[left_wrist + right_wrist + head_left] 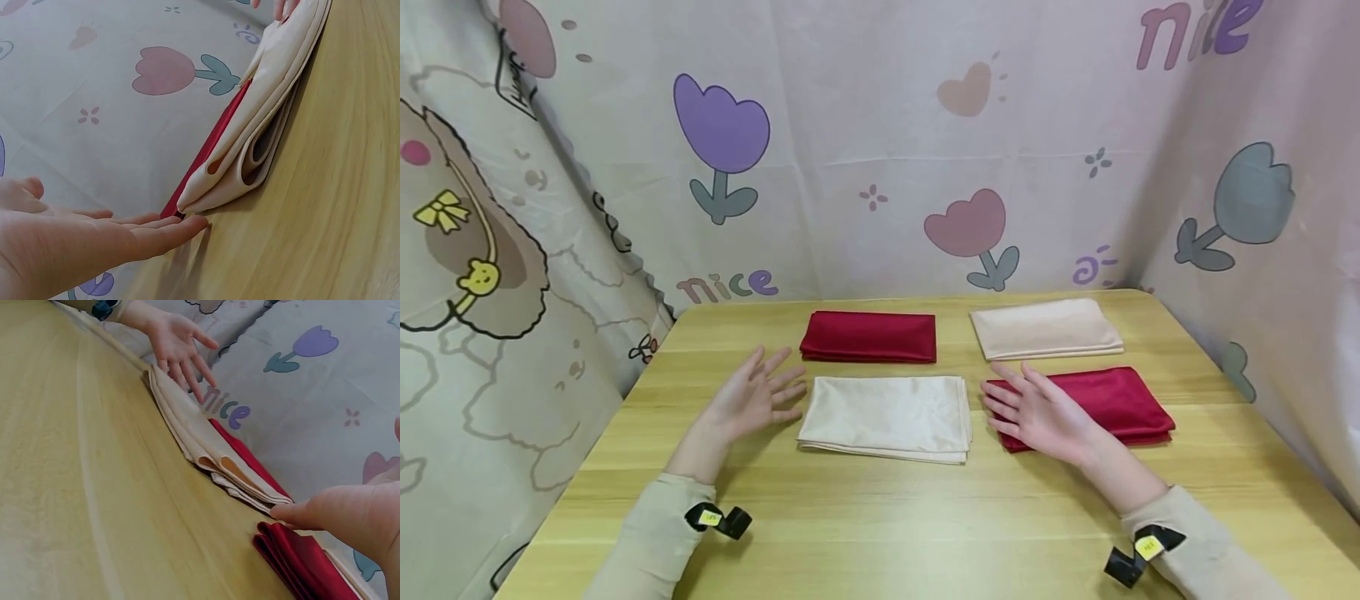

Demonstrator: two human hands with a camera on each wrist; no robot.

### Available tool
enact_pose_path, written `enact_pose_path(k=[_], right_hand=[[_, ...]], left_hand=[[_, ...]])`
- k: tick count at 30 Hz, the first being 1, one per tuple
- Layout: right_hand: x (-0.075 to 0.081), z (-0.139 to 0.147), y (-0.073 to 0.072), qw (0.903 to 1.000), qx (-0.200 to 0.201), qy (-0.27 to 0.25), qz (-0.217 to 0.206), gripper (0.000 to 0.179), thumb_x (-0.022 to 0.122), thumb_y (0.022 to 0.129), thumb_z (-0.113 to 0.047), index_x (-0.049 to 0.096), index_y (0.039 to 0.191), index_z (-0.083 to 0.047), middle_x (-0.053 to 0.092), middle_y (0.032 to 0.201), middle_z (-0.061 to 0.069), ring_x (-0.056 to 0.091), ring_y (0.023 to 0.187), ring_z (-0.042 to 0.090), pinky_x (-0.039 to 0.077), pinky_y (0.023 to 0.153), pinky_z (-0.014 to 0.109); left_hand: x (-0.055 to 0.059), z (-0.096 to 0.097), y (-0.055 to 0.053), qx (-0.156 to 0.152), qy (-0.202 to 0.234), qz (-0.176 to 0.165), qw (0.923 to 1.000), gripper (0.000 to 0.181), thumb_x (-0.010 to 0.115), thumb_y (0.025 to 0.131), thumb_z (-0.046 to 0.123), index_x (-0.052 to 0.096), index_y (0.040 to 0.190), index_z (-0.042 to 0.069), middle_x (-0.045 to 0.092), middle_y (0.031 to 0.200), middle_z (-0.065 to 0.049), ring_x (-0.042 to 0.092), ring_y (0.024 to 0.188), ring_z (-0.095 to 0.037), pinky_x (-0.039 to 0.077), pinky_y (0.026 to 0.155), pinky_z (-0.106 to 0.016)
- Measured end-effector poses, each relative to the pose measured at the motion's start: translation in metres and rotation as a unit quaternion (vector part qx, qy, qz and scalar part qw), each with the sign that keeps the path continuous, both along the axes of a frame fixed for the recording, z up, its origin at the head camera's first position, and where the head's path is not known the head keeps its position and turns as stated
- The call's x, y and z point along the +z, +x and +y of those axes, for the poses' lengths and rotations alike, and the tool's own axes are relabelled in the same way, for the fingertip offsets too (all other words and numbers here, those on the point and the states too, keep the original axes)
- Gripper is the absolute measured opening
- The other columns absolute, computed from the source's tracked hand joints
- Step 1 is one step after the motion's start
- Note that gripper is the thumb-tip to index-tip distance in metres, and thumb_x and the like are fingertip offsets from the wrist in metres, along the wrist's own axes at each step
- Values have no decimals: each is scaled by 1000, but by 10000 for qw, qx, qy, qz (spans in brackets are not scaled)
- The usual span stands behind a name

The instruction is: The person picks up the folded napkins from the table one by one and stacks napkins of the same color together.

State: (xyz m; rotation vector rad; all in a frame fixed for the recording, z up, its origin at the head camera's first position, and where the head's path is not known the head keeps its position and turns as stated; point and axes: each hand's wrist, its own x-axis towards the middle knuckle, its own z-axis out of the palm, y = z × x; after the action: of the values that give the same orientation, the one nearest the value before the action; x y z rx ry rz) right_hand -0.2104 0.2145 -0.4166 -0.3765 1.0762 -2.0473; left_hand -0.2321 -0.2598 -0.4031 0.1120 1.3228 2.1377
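Two beige sleeves reached in over the near part of the wooden table, each cuff carrying a small black device with a yellow label. Beyond them, the left hand had its fingers straight and spread, had hold of nothing, and stood just beside the left edge of the front cream cloth, which lay folded flat between the hands. The right hand, fingers extended and likewise holding nothing, stood in front of the left part of the front red cloth and hid some of it; whether it touched the fabric could not be told. Farther off lay two more folded cloths: the back red cloth behind the cream one, and the back cream cloth behind the red. A pale curtain printed with tulips, hearts and "nice" closed off the table's far edge.
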Motion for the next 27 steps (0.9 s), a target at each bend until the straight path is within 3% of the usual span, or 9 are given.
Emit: enact_pose_path(k=[6, 10, 14, 22, 27], right_hand=[[-5, -8, 3, 9988, -74, -55, -483, 68, 11, 103, -53, -26, 152, -24, -29, 160, 8, -25, 149, 27, -11, 121, 50], [-6, -14, 6, 9960, -305, -98, -833, 72, 18, 103, -55, -24, 152, -22, -28, 161, 8, -25, 149, 25, -7, 122, 52], [-6, -19, 9, 9939, -602, -12, -925, 74, 21, 103, -53, -22, 153, -19, -26, 161, 10, -22, 150, 27, -4, 122, 53], [-5, -31, 16, 9883, -1017, 106, -1130, 74, 28, 104, -49, -13, 156, -19, -17, 164, 12, -11, 153, 28, 2, 124, 49], [-6, -33, 20, 9848, -1207, 135, -1243, 73, 31, 104, -46, -10, 157, -18, -14, 164, 13, -7, 153, 28, 4, 124, 47]], left_hand=[[-3, -4, 0, -35, 47, -203, 9998, 78, 20, 98, 65, -15, 155, 26, -15, 164, -12, -11, 151, -37, 3, 118, -63], [-3, -3, 1, -96, 5, -395, 9992, 77, 21, 99, 64, -13, 156, 26, -16, 163, -14, -9, 151, -37, 7, 118, -62], [-2, -1, 2, -119, -52, -546, 9984, 72, 18, 101, 61, -12, 156, 26, -16, 163, -14, -7, 152, -36, 9, 118, -62], [-3, 1, 4, 607, -137, -1030, 9927, 70, 28, 103, 51, -5, 158, 21, -5, 165, -12, 3, 152, -33, 12, 117, -64], [-6, 6, 5, 699, -171, -1152, 9907, 65, 28, 106, 43, -4, 158, 20, -4, 165, -11, 2, 153, -32, 9, 119, -61]])
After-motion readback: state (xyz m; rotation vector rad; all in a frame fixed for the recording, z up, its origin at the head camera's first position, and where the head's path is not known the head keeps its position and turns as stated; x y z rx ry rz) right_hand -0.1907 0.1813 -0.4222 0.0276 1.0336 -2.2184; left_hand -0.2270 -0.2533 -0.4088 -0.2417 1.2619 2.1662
